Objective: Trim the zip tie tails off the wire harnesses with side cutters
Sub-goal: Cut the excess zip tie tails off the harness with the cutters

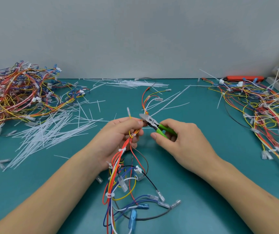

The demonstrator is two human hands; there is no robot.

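My left hand (118, 139) grips a wire harness (116, 168) of red, orange, yellow and blue wires bound by white zip ties; it runs from the table's near edge up through my fist and beyond. My right hand (181, 141) holds green-handled side cutters (152, 123). Their steel jaws point left and sit against the harness just above my left thumb. A long white zip tie tail (170, 101) slants up and to the right from that spot.
A big heap of harnesses (17, 93) lies at the left, with a spread of cut white tails (51, 132) beside it. Another heap with long uncut tails (267, 112) fills the right. Loose zip ties (127, 82) lie by the wall. A red tool (244, 78) rests at the back right.
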